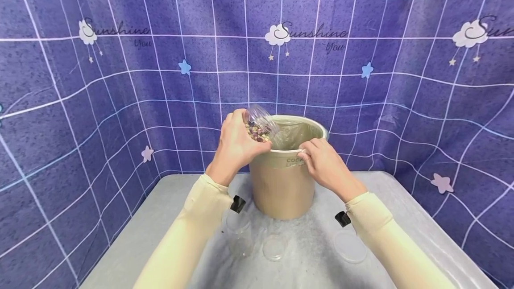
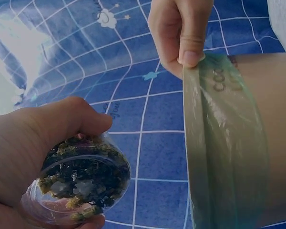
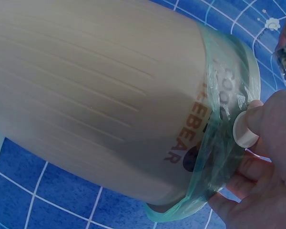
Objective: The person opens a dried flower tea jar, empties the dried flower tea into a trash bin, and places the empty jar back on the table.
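Observation:
My left hand [image 1: 237,142] grips a clear plastic jar [image 1: 263,121], tilted toward the bin's opening at its left rim. Dried flower-like bits in yellow, purple and dark tones [image 2: 86,167] lie inside the jar. The beige trash bin [image 1: 283,191] stands upright, lined with a thin greenish plastic bag [image 3: 224,114] folded over its rim. At the front right of that rim, my right hand [image 1: 325,164] pinches the edge, thumb outside. Printed lettering on the bin shows through the bag.
On the grey table [image 1: 172,200], in front of the bin, lie a clear round lid [image 1: 275,247] and another clear lid [image 1: 350,246] to the right. A transparent container [image 1: 241,242] stands near my left forearm. Behind hangs a blue gridded curtain [image 1: 225,57].

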Tool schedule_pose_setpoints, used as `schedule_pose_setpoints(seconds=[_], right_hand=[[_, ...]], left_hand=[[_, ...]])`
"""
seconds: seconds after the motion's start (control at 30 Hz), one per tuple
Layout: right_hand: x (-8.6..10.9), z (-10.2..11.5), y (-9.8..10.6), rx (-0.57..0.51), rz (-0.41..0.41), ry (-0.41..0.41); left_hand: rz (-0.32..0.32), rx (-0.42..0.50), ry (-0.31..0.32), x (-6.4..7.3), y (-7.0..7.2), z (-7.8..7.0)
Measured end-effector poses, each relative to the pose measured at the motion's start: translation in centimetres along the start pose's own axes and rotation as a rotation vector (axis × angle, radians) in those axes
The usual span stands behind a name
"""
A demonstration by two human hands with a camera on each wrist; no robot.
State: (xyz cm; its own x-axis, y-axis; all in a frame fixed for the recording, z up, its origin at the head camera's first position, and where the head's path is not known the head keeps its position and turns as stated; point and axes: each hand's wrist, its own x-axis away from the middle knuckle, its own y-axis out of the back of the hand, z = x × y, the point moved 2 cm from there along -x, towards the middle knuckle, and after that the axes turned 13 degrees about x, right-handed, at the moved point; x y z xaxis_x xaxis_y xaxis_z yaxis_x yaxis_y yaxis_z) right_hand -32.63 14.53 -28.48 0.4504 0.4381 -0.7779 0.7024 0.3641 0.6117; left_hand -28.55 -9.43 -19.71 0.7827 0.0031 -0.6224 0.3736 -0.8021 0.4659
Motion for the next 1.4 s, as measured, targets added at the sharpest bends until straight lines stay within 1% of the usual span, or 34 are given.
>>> schedule_pose_setpoints(seconds=[0.3,0.5,0.77,0.93,1.13,1.4], right_hand=[[0.0,0.2,0.0,0.002,-0.015,0.013],[0.1,0.2,0.2,0.009,-0.015,0.009],[0.2,0.3,0.0,0.009,-0.024,0.020],[0.0,0.2,0.1,0.018,-0.033,0.030],[0.1,0.1,-0.1,0.019,-0.029,0.028],[0.1,0.1,-0.2,0.012,-0.035,0.025]], left_hand=[[-0.008,-0.034,-0.005,-2.1,-0.1,0.7],[-0.006,-0.054,0.014,-3.0,-0.8,1.1],[-0.014,-0.083,0.026,-4.3,-1.0,1.1],[-0.006,-0.098,0.027,-5.2,-1.0,1.0],[0.005,-0.115,0.019,-6.3,-1.2,1.4],[0.043,-0.149,0.033,-7.5,-1.5,1.8]])
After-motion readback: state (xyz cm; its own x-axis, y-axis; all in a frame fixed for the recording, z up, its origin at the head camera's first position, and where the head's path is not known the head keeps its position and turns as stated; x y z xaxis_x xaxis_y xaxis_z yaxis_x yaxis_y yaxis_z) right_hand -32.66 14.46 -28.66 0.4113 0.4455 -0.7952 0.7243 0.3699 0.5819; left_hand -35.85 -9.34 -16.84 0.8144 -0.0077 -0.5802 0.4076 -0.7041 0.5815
